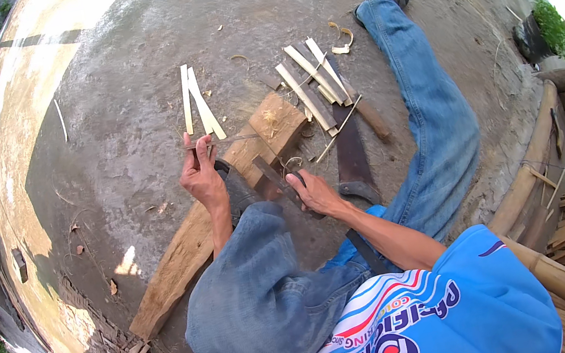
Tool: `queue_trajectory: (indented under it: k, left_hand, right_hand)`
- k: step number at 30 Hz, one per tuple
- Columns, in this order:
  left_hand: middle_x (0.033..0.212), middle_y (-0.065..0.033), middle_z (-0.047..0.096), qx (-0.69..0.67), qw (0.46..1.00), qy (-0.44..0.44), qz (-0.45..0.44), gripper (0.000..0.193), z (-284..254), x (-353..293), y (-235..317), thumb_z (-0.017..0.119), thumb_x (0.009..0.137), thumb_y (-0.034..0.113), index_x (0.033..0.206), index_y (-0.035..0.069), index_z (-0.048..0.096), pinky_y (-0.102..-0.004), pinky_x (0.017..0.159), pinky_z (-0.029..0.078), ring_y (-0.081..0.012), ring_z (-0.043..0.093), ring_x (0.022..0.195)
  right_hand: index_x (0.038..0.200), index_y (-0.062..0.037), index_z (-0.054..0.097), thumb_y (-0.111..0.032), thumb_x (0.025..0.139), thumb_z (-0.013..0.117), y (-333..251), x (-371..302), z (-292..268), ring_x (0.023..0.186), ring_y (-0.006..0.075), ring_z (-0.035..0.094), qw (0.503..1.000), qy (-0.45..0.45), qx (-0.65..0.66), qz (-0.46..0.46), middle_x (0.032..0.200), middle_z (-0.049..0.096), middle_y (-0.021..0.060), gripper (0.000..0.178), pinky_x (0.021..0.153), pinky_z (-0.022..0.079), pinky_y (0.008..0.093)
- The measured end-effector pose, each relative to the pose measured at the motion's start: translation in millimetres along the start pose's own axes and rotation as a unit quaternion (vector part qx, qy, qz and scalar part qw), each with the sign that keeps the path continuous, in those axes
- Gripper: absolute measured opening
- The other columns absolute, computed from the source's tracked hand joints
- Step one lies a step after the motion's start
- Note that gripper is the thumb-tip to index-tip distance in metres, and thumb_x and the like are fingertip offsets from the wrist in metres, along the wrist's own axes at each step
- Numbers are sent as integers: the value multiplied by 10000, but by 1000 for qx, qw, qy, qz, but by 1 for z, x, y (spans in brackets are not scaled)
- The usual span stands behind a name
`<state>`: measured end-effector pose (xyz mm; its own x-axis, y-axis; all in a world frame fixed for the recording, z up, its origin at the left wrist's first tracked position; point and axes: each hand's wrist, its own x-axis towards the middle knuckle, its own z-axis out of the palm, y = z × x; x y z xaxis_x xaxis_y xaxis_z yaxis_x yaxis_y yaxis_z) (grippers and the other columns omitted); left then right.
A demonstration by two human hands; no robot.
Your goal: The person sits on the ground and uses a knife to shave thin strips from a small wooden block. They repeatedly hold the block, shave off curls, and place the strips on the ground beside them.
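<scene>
My left hand (203, 179) pinches a thin dark strip (234, 139) between thumb and fingers, level over the far end of a thick wooden beam (189, 249). My right hand (317, 191) is closed around a knife (274, 178), its dark blade pointing up and left beside the beam. A thin curl hangs near the right fingers; where it is attached I cannot make out. Pale shavings (275, 119) lie on the beam's end. Beyond my left hand, two pale flat strips (201, 105) rest on the ground.
Several pale strips (309, 70) lie right of the beam, near a rounded wooden handle (372, 121) and a dark flat piece (352, 153). A curled shaving (342, 41) is farther off. My bent legs flank the work. At right stand a potted plant (546, 32) and bamboo poles (533, 162).
</scene>
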<state>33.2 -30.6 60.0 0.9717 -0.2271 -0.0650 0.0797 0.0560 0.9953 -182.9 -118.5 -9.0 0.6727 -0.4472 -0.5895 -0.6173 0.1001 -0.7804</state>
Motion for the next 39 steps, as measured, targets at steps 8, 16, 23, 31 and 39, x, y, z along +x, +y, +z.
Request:
queue_trajectory:
  k: [8,16,23,31,39]
  left_hand:
    - [1065,-107,732,-35,999,38,16,359,1,-3,-10,696,990,24,1331,-74,639,-336,923,642,-176,732,982]
    - [1067,-118,734,-37,998,43,20,351,5,0,-9,705,998,73,1311,-77,652,-348,915,646,-193,738,958]
    - [1237,-124,720,-50,997,-21,-46,537,17,20,-18,726,995,114,1457,-74,528,-285,949,586,-134,696,1088]
    - [1138,-135,731,-63,976,-122,-170,320,15,37,-77,620,1048,135,1281,-84,646,-301,867,609,-180,725,962]
    - [871,-78,711,66,969,-176,-162,278,2,12,-26,622,1050,173,1232,-30,682,-226,497,441,-69,561,573]
  right_hand:
    - [996,1,597,-513,1030,602,-47,-22,19,649,345,702,989,22,-8,-148,734,666,215,515,622,523,455]
    - [985,7,643,-507,1010,635,-6,1,12,639,352,693,996,68,24,-58,690,663,212,514,630,516,464]
    - [957,-3,620,-566,991,641,0,3,-4,547,203,668,998,53,36,-8,653,624,92,564,531,517,366]
    - [1013,4,646,-436,934,727,10,9,-1,641,261,698,995,69,-35,-69,750,697,138,454,628,538,409]
    - [1011,-16,644,-341,898,755,-55,7,-48,793,370,712,974,117,-129,-143,831,710,186,362,702,542,452]
